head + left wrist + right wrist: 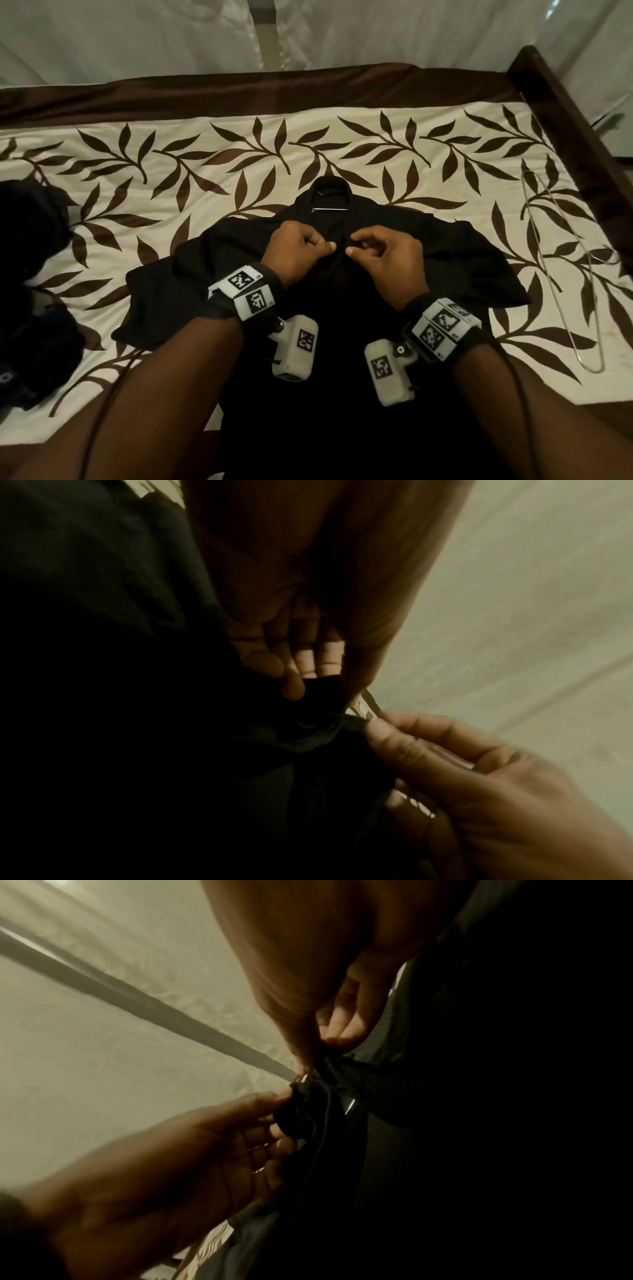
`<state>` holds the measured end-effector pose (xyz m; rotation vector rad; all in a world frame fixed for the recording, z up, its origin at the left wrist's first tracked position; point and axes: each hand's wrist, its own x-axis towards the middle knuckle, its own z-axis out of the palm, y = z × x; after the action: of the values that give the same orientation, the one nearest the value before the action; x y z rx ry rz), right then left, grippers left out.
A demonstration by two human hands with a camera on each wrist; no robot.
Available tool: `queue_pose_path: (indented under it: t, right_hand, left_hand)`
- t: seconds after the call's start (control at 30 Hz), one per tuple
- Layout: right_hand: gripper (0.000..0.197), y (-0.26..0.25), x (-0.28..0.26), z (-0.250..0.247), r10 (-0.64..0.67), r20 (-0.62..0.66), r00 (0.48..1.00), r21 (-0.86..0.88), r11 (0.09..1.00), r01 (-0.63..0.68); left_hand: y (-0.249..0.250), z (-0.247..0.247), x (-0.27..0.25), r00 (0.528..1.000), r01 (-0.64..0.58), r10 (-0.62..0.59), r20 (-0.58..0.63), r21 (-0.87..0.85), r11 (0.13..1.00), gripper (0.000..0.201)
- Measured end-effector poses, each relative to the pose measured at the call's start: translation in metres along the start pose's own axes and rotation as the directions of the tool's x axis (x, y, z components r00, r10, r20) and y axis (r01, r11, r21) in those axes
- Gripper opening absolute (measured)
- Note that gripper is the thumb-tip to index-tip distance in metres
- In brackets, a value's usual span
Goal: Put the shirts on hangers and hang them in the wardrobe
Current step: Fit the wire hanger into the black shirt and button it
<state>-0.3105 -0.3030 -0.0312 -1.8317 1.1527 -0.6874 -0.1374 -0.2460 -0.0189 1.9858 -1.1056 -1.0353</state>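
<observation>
A black shirt [342, 308] lies spread front-up on the bed, collar pointing away from me. A thin metal hanger [330, 208] sits inside it, its bar showing in the collar opening. My left hand [323, 245] and right hand [354, 246] meet at the chest just below the collar, each pinching an edge of the shirt front. In the left wrist view my left fingers [291, 680] curl on a black fabric edge [318, 723]. In the right wrist view my right fingertips [329, 1042] pinch the dark cloth [342, 1074]. No button is discernible.
A spare wire hanger [548, 260] lies on the leaf-patterned bedspread [205, 164] at the right. A pile of dark clothes [30, 274] sits at the left edge. The dark wooden bed frame [565, 113] runs along the right, with pale curtains [171, 34] behind.
</observation>
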Motion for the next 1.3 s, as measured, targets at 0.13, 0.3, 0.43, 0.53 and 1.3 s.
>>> queue_pose_path:
  t: [0.13, 0.3, 0.43, 0.53, 1.3]
  right_hand:
    - [0.018, -0.001, -0.006, 0.005, -0.015, 0.043, 0.999, 0.031, 0.999, 0.014]
    - [0.014, 0.003, -0.005, 0.005, 0.091, 0.064, 0.994, 0.127, 0.987, -0.099]
    - [0.013, 0.005, -0.002, 0.002, 0.109, 0.054, 0.993, 0.144, 0.983, -0.116]
    - [0.015, 0.004, 0.0, -0.002, 0.082, 0.064, 0.995, 0.115, 0.989, -0.089]
    - [0.014, 0.001, 0.006, 0.0, 0.001, 0.185, 0.983, 0.246, 0.968, -0.048]
  left_hand:
    - [0.002, 0.001, -0.004, 0.996, 0.078, -0.069, 0.054, -0.197, 0.977, 0.02]
    - [-0.001, -0.001, -0.008, 0.993, 0.083, -0.065, 0.102, -0.184, 0.979, 0.005]
    - [-0.001, -0.003, -0.009, 0.994, -0.041, 0.047, 0.1, -0.061, 0.997, 0.012]
    - [-0.002, -0.005, -0.011, 0.977, -0.177, 0.168, 0.128, 0.058, 0.983, 0.014]
    - [-0.006, 0.023, -0.023, 0.957, -0.158, 0.094, -0.276, -0.22, 0.963, 0.009]
